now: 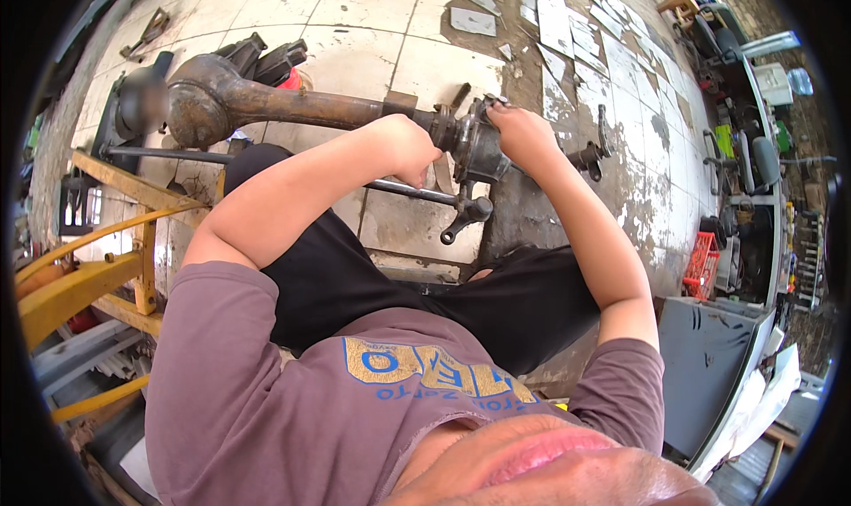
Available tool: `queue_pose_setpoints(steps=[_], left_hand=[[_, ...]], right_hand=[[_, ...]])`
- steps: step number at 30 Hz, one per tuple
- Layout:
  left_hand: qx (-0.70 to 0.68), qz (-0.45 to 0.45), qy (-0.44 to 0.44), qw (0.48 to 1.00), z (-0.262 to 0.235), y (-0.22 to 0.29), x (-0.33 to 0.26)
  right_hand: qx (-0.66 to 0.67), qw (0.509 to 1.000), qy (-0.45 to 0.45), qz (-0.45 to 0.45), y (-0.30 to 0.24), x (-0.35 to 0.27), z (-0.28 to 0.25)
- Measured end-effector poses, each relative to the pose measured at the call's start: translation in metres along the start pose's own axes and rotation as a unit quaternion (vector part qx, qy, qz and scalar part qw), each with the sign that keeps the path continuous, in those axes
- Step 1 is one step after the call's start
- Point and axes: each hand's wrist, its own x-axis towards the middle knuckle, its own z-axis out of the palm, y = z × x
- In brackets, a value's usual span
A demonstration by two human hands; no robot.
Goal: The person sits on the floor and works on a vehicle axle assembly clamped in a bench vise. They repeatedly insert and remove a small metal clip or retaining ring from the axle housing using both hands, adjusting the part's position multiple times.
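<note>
Just this side of the rusty axle housing [292, 107], the person's black-trousered legs [399, 284] are lying spread on the tiled floor [355, 9], seemingly so that the body is sitting square to the work; a thin steel rod [408, 189] with a ball-joint end is running just below the axle, over the knees. At the axle's right end, the left hand [406, 147] is closing its fingers round the tube beside the hub [479, 147], apparently steadying it; the right hand [523, 133] is resting on the hub's far side, fingers curled against the flange, though what they are pinching, if anything, I cannot tell. At the axle's left end, the bulbous differential casing [199, 98] is lying on the floor beside a yellow steel frame [97, 266]. Beyond the axle, to its right, broken tile pieces [558, 27] are lying scattered; farther right, a red crate [703, 262] is standing against cluttered shelving [762, 151].
</note>
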Motion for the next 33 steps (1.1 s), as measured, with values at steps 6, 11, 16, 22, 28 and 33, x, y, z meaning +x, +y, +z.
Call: queue_pose_setpoints(steps=[6, 11, 16, 22, 28, 33], left_hand=[[-0.003, 0.013, 0.024, 1.0, 0.004, -0.001, 0.002], [-0.014, 0.018, 0.019, 1.0, 0.006, -0.004, 0.003], [0.012, 0.0, -0.007, 1.0, -0.001, 0.001, 0.004], [-0.001, 0.01, -0.005, 1.0, -0.001, -0.001, -0.001], [-0.013, 0.007, 0.007, 1.0, 0.0, -0.002, -0.004], [-0.029, 0.003, 0.01, 1.0, 0.001, -0.005, -0.004]], right_hand=[[0.033, 0.999, 0.019, 0.015, -0.003, 0.0, 0.005], [0.063, 0.998, 0.017, 0.023, -0.009, 0.003, -0.004], [0.038, 0.999, -0.019, 0.025, -0.011, 0.0, -0.009], [0.038, 0.998, -0.025, 0.034, 0.006, -0.005, -0.004], [-0.01, 0.996, -0.089, 0.029, 0.002, -0.004, -0.015], [-0.014, 0.998, -0.052, 0.02, -0.007, -0.002, -0.02]])
